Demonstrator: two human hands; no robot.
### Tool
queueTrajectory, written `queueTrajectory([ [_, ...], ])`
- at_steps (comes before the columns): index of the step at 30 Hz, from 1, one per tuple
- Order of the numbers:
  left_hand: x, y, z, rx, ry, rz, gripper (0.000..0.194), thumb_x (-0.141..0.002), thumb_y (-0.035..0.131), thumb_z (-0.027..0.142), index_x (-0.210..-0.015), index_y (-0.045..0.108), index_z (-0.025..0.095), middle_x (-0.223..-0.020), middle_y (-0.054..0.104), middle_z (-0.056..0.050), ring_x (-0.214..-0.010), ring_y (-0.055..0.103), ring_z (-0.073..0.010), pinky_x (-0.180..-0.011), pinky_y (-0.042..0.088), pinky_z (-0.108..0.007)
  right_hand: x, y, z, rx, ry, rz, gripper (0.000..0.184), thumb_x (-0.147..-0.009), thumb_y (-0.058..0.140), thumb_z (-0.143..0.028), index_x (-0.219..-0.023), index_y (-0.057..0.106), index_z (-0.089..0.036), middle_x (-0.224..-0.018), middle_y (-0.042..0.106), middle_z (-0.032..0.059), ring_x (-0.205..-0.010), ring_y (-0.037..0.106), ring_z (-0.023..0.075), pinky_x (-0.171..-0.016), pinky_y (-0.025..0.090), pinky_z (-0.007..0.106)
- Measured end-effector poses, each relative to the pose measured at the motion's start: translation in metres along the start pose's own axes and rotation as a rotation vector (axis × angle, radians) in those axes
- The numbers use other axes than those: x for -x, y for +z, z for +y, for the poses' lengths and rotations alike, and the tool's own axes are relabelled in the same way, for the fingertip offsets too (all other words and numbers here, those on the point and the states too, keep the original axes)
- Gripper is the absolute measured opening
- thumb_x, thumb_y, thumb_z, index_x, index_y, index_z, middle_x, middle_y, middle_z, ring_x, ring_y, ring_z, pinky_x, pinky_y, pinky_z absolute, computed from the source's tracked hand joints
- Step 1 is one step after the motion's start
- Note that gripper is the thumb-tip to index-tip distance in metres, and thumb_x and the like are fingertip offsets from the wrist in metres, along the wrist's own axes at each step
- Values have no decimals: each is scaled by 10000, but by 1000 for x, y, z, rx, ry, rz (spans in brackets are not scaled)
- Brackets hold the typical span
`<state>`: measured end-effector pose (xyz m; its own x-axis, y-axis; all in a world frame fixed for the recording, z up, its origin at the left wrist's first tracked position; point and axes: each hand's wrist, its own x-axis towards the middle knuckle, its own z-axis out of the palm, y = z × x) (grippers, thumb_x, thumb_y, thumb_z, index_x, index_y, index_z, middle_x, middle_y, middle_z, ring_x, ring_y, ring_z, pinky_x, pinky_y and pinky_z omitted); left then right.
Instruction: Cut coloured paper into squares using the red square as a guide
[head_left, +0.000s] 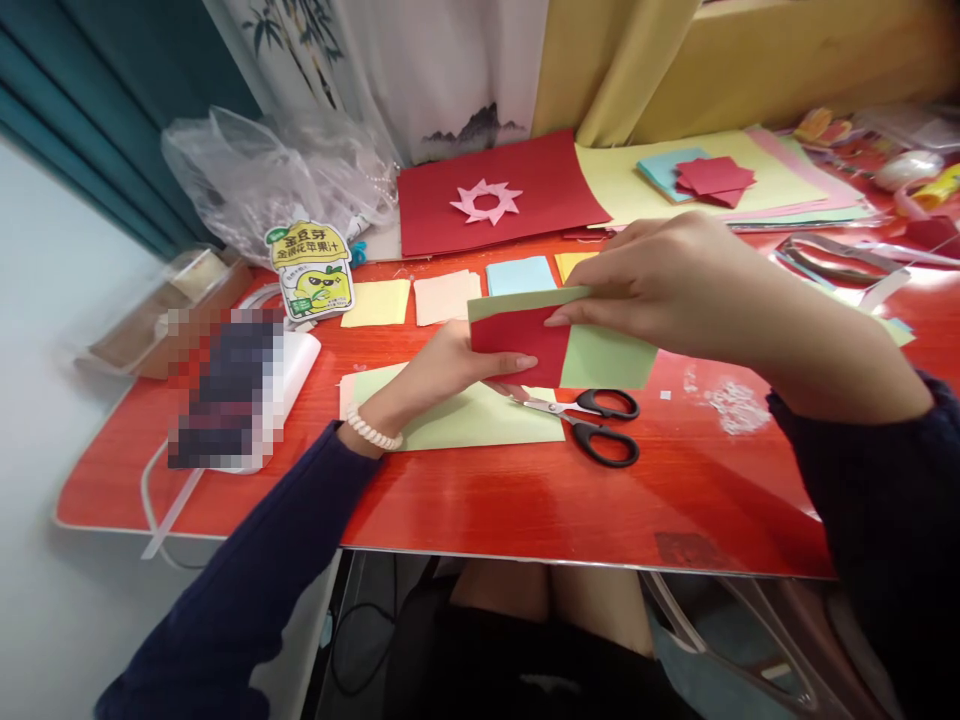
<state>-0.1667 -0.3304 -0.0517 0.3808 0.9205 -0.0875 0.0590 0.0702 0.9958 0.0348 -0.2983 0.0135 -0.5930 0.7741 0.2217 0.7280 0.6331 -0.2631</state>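
My left hand (442,375) pinches the lower left corner of a red paper square (521,340) that lies against a light green sheet (607,355), both held up above the red table (525,500). My right hand (660,280) grips the top edge of the same papers, fingers pressed on the red square. Black-handled scissors (596,420) lie just below the papers. A larger light green sheet (465,415) rests flat under my left hand.
Small yellow, pink, blue and orange paper squares (446,295) lie in a row behind. A dark red sheet with a pink paper star (486,200) sits at the back, beside yellow sheets with red folded pieces (712,178). A plastic bag (255,170) and a juice pouch (311,265) stand left.
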Motion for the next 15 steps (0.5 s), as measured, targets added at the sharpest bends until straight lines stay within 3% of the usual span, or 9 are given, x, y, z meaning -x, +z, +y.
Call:
queueTrajectory([
  [5,3,2,5,44,-34,-9,388,-719,740,222,-1082,620,153,-974,723,-54,-674,714,-181,-645,634,-328,0,-3,-2,150,-58,-17,185,-827,579,-296,-704,657,-182,-596,500,12,-577,454,148,-578,289,289],
  [15,8,9,6,49,-56,-32,331,-757,704,358,-1011,645,154,-750,741,-56,-637,722,-231,-624,629,-358,-2,-4,6,32,-78,-34,251,-806,647,-299,-610,546,-179,-516,390,-33,-476,311,83,-498,243,261],
])
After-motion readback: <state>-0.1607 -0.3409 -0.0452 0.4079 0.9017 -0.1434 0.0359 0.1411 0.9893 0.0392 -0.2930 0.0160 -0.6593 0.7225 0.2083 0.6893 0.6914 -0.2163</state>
